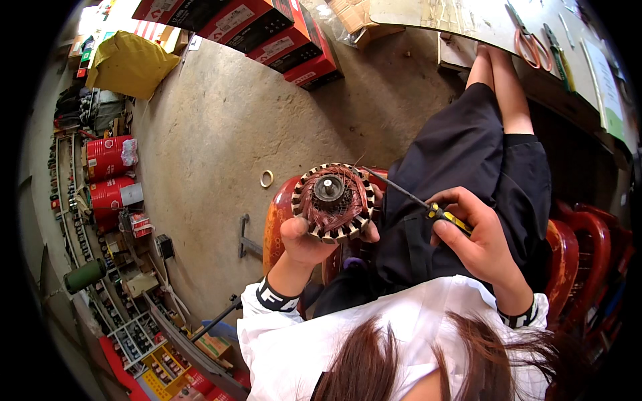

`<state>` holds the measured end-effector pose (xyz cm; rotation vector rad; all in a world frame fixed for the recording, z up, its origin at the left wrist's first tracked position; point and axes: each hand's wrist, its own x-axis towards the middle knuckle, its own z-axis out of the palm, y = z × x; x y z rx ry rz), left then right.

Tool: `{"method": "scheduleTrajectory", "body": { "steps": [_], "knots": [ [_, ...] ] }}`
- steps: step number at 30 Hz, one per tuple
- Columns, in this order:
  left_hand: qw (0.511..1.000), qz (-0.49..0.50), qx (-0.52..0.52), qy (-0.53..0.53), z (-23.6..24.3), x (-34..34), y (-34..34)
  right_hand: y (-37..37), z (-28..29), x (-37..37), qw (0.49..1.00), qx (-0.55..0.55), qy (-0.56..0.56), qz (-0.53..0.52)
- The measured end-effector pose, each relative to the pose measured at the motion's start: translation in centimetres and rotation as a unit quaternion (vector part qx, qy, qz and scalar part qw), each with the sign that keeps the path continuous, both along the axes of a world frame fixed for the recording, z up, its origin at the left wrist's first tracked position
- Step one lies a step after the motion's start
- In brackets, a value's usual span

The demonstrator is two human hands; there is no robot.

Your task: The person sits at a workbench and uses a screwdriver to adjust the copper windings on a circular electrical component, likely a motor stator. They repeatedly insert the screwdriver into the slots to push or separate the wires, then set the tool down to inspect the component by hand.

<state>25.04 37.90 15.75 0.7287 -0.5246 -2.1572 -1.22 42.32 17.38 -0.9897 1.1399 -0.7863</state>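
My left hand (306, 243) is closed around a motor rotor (346, 215) and holds it up in front of me. Reddish copper windings fill its face, dark and pale segments ring its edge, and a metal shaft stands out of the middle. In my right hand (480, 235) is a screwdriver (436, 212) with a yellow-and-black handle. Its thin shank slants up and left toward the rotor's upper right rim. Whether the tip touches the windings I cannot tell. A loose wire end sticks up near there. My left fingers are partly hidden behind the rotor.
A worktable (441, 15) at the upper right bears scissors (531, 47) and pliers (559, 57). Red-and-black boxes (281, 50) stand at the far side. On the floor lies a tape ring (267, 178). Red drums (110, 159) and shelving line the left; a wooden chair (279, 217) is close by.
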Motion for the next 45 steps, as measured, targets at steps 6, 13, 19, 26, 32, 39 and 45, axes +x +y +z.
{"method": "scheduleTrajectory", "body": {
  "steps": [6,13,19,26,32,39,45],
  "knots": [
    [1.000,0.001,-0.005,-0.024,0.1,-0.1,0.1,-0.1,0.2,0.0,1.000,-0.001,0.010,0.019],
    [0.997,-0.020,-0.064,-0.038,-0.9,-0.2,0.4,-0.1,0.4,-0.2,1.000,0.002,0.016,0.013],
    [0.985,-0.040,-0.121,-0.112,-0.6,-0.5,0.8,0.2,0.3,-0.7,1.000,0.015,-0.003,0.003],
    [0.958,-0.066,-0.232,-0.153,-1.5,0.0,0.3,0.6,0.9,-1.5,0.989,0.102,-0.107,0.010],
    [0.952,-0.053,-0.248,-0.170,-1.2,-0.4,0.5,0.4,1.6,-2.1,0.985,0.125,-0.111,0.051],
    [0.929,-0.066,-0.317,-0.181,-1.1,-0.6,0.2,0.7,1.1,-1.9,0.992,0.084,-0.077,0.046],
    [0.934,-0.066,-0.299,-0.182,-1.0,-0.5,0.2,0.7,1.1,-2.5,0.994,0.081,-0.042,0.052]
  ]
}}
